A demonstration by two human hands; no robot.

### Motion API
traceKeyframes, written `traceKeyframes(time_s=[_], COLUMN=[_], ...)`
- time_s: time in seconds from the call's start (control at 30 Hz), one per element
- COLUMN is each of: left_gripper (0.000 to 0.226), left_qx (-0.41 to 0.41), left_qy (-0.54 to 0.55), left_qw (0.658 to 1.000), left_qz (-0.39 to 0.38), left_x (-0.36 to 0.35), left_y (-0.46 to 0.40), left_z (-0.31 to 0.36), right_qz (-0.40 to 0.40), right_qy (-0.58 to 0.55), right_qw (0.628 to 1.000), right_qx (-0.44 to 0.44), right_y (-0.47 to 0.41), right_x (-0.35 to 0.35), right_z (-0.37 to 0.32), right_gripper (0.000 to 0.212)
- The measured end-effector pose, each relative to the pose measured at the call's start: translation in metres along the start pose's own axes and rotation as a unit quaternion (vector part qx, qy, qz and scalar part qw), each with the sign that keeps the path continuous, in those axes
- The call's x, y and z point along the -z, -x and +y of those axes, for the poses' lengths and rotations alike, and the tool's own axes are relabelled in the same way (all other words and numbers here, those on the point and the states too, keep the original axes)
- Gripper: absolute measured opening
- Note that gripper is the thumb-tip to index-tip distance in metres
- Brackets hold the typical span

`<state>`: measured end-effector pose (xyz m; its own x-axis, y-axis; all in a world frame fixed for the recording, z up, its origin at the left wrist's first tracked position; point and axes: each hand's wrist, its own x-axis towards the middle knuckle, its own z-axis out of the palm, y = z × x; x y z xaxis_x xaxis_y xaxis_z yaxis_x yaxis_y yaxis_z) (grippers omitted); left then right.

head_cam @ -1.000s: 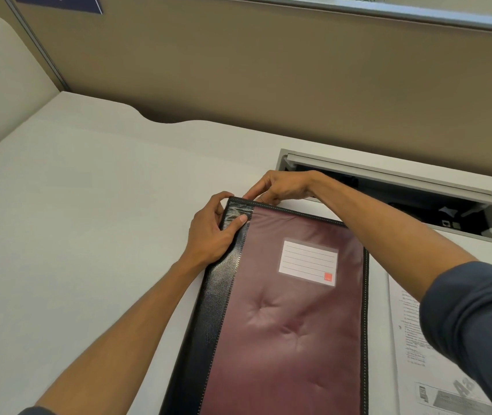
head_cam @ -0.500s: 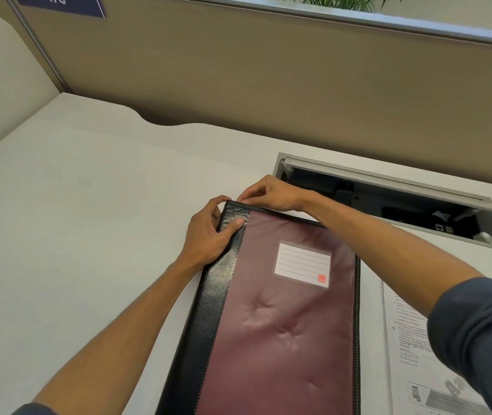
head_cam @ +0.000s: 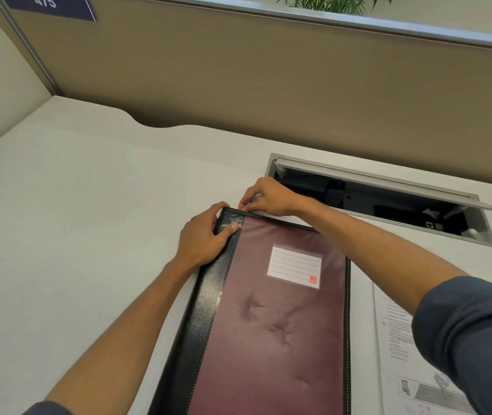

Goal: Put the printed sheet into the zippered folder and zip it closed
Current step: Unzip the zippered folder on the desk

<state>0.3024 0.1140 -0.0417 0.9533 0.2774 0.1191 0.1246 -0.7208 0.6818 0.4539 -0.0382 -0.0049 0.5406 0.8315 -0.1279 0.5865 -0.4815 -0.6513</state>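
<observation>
Zippered folder (head_cam: pixel 271 319) lies flat on the white desk (head_cam: pixel 74 235), its long axis running from the near edge of the view away toward the partition, the far end tipped slightly to the right. Its maroon padded cover faces up, with a black spine strip down the left side and a lined label card (head_cam: pixel 295 265) in the upper right part of the cover. The near end runs out of view at the bottom.

At the far left corner, the left hand (head_cam: pixel 203 238) rests on the spine strip, thumb laid across the top of the cover and fingers curled round the outer edge, pinning the corner down. The right hand (head_cam: pixel 265 196) sits just beyond the far edge with thumb and forefinger pinched together at that corner; the zipper pull itself is too small to make out, so what they grip cannot be told.

Printed sheet (head_cam: pixel 400 348) lies flat on the desk just right of the folder, outside it, partly covered by the right sleeve.

Left of the folder the desk is bare and wide. Behind the right hand, close to the folder's far edge, a cable tray hatch (head_cam: pixel 388 202) stands open in the desk surface. Beyond it rises the tan partition (head_cam: pixel 268 85), carrying a blue number sign (head_cam: pixel 50 4) at upper left
</observation>
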Motion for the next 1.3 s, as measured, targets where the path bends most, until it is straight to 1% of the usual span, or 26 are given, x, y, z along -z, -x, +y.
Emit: traceKeyframes(time_s=[0.13,0.2,0.33,0.43,0.5,0.63,0.73,0.83,0.93,1.0,1.07,1.2,1.3], left_gripper=[0.04,0.04,0.038,0.039,0.038,0.039,0.042,0.045,0.038,0.028,0.023,0.021,0.021], left_qx=[-0.008,-0.012,-0.043,-0.06,-0.055,-0.038,-0.028,-0.068,-0.115,-0.116,-0.108,-0.11,-0.111], left_qy=[-0.005,-0.018,-0.077,-0.091,-0.089,-0.082,-0.127,-0.177,-0.169,-0.157,-0.142,-0.127,-0.125], left_qw=[1.0,1.0,0.996,0.994,0.994,0.995,0.991,0.981,0.976,0.978,0.981,0.982,0.983], left_qz=[-0.003,-0.007,-0.018,-0.025,-0.028,-0.029,-0.042,-0.041,-0.069,-0.073,-0.074,-0.083,-0.076], left_x=[0.0,0.0,0.0,0.0,0.0,-0.001,-0.003,-0.009,-0.024,-0.03,-0.032,-0.029,-0.023], left_y=[0.0,0.0,0.0,0.001,0.001,0.003,0.001,-0.004,-0.006,-0.007,-0.008,-0.009,-0.008], left_z=[-0.002,-0.002,-0.002,0.001,0.003,0.004,0.006,0.021,0.037,0.039,0.038,0.036,0.032], right_qz=[-0.01,0.001,0.03,0.04,0.044,0.019,-0.002,-0.009,-0.006,0.0,0.017,0.025,0.022], right_qy=[0.05,0.068,0.075,0.089,0.099,0.056,0.039,0.038,0.054,0.061,0.057,0.049,0.068], right_qw=[0.999,0.998,0.996,0.995,0.994,0.997,0.998,0.999,0.998,0.998,0.998,0.998,0.997], right_qx=[-0.012,-0.015,-0.026,-0.029,-0.029,-0.047,-0.046,-0.034,-0.028,-0.021,-0.011,0.006,0.012], right_y=[0.023,0.041,0.073,0.084,0.084,0.079,0.075,0.071,0.067,0.066,0.064,0.06,0.068], right_x=[0.015,0.021,0.026,0.024,0.022,0.021,0.021,0.021,0.02,0.019,0.015,0.012,0.019], right_z=[0.013,0.021,0.033,0.033,0.031,0.027,0.024,0.02,0.019,0.019,0.017,0.015,0.025], right_gripper=[0.012,0.012,0.012,0.013,0.013,0.013,0.015,0.016,0.014,0.013,0.013,0.014,0.013])
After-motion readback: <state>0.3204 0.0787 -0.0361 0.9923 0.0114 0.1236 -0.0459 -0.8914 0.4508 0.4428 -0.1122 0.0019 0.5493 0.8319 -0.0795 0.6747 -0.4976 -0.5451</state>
